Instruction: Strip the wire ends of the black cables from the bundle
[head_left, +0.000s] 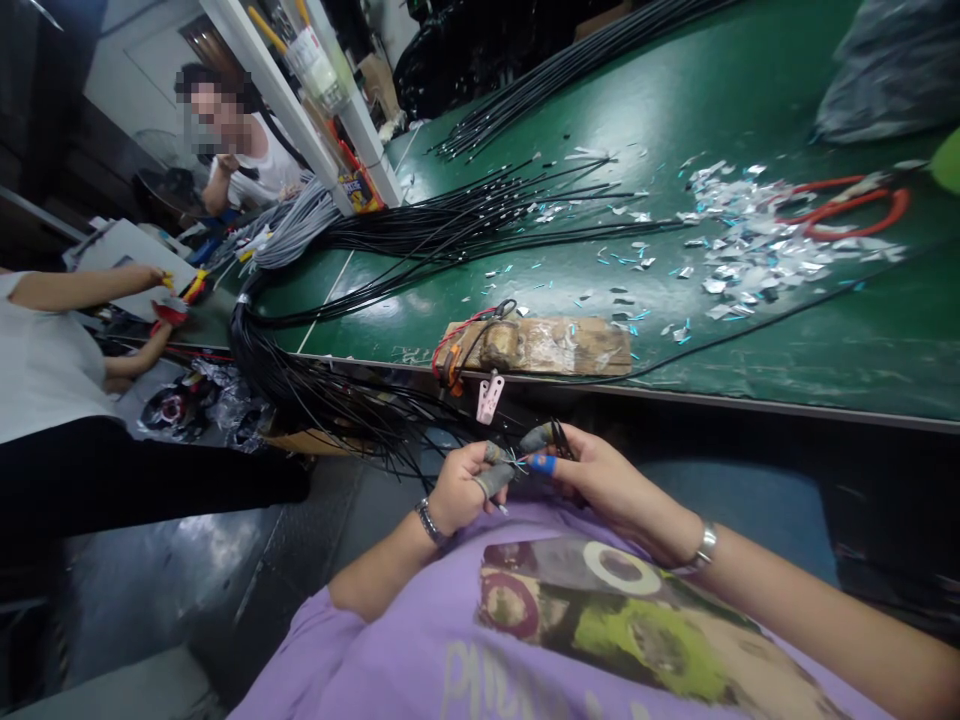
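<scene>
Close to my lap, in front of the table edge, both hands meet over the stripped end of a black cable. My left hand pinches thin coloured wires between covered fingertips. Opposite it, my right hand, with a blue wrap on one finger, is closed on the black cable near the same wires. Grey finger covers sit on several fingertips. Just beyond my hands, a wooden board with a block fixed on it lies at the table edge, and a pale pink clip hangs below it.
The green table carries bundles of black cables, foil scraps, orange-handled scissors and a grey plastic bag. A co-worker stands at the left holding a red and yellow tool. Another person sits behind the post.
</scene>
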